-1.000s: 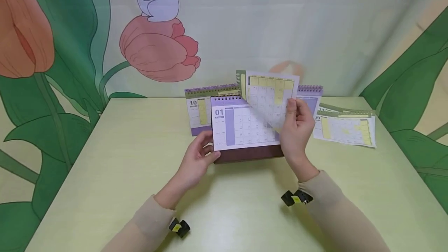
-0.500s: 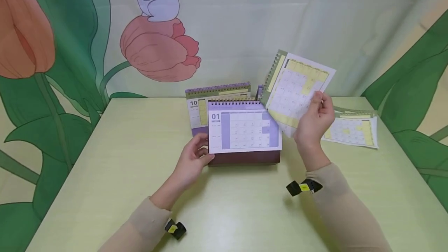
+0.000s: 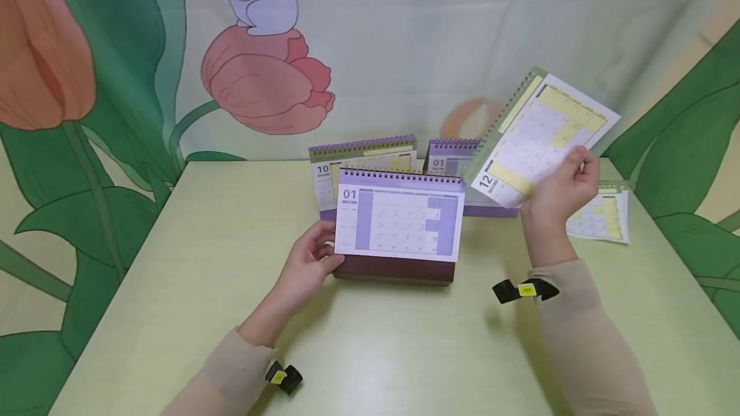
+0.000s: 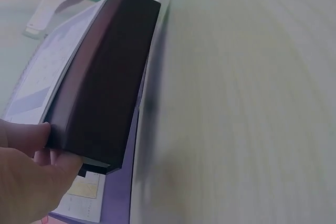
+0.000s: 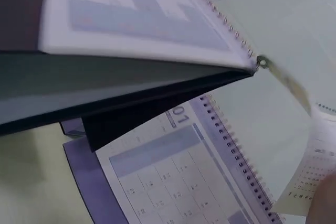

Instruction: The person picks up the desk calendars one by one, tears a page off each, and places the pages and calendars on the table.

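Observation:
In the head view a desk calendar [image 3: 399, 223] with a dark maroon stand shows a purple 01 page. My left hand [image 3: 306, 268] holds its lower left side, thumb in front. The left wrist view has the thumb and fingers of this hand [image 4: 26, 187] pinching the corner of the dark stand [image 4: 105, 77], which is tilted off the table. Away to the right, my right hand [image 3: 563, 188] pinches a loose green-and-yellow calendar page [image 3: 534, 140] marked 12, raised and slanted, with its punched edge at upper left. Part of that page [image 5: 310, 166] shows in the right wrist view.
Behind the held calendar stand a second desk calendar [image 3: 322, 178] showing 10 and a purple one [image 3: 448, 159] showing 01, partly covered by the raised page. Loose calendar pages [image 3: 607, 217] lie on the table [image 3: 370, 352] at right, half hidden by my right hand.
The 12 page has come away from the held calendar's rings and moved right with my right hand, turning clockwise. My left hand and the calendar have shifted slightly left and nearer.

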The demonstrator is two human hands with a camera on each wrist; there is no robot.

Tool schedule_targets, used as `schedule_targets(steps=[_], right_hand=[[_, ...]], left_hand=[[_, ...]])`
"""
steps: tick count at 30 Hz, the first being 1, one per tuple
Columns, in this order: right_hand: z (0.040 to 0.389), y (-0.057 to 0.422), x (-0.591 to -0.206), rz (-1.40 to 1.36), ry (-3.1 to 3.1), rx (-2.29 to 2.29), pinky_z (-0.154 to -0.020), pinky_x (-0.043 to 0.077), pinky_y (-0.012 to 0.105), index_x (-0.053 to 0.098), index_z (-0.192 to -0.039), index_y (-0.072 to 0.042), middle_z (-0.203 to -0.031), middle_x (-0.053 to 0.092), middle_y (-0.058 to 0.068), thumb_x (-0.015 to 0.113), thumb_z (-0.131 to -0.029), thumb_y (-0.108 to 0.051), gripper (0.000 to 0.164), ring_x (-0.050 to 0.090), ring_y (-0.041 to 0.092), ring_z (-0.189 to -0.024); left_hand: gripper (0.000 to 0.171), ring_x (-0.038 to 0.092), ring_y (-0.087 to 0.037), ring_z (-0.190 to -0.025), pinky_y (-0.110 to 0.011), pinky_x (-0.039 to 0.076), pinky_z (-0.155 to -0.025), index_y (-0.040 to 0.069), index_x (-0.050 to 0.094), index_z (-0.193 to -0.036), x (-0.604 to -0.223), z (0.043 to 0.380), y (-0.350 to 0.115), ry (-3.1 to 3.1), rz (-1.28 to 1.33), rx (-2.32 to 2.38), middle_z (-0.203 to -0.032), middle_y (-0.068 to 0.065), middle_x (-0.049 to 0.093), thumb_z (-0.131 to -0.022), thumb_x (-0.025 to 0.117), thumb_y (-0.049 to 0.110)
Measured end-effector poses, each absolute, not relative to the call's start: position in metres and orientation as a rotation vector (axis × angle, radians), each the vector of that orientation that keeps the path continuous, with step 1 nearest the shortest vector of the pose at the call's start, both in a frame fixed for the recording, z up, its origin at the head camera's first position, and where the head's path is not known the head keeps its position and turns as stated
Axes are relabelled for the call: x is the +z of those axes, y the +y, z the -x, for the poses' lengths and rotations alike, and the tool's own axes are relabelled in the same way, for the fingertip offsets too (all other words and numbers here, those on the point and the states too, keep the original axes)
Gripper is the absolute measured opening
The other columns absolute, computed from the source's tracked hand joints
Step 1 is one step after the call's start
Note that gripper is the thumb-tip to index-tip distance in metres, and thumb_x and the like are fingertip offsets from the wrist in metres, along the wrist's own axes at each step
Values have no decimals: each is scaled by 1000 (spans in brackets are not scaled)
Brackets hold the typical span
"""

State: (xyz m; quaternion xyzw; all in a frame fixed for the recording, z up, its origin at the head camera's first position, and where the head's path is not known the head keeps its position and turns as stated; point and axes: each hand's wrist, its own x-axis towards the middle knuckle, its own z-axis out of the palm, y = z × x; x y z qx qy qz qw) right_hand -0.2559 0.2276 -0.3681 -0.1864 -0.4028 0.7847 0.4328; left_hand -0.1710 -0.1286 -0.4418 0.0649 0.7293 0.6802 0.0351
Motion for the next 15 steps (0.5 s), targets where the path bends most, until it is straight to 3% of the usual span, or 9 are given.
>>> schedule_targets(steps=[6,15], right_hand=[[258,241,-371,506,-924,1989,-73,58,27,63,-104,-2,-115,71,12,52,-107,-21,22,72,26,-95],[271,244,-384,560,-772,2040,-74,58,29,55,-94,-2,-118,71,9,50,-108,-19,23,71,26,-98]], left_hand=[[44,57,-21,-84,-21,46,-68,-4,57,-128,-434,168,-125,2218,-303,2086,-110,-18,63,-88,57,-24],[44,57,-21,-86,-21,44,-64,-5,57,-130,-427,168,-123,2289,-272,2025,-108,-17,61,-89,59,-21]])
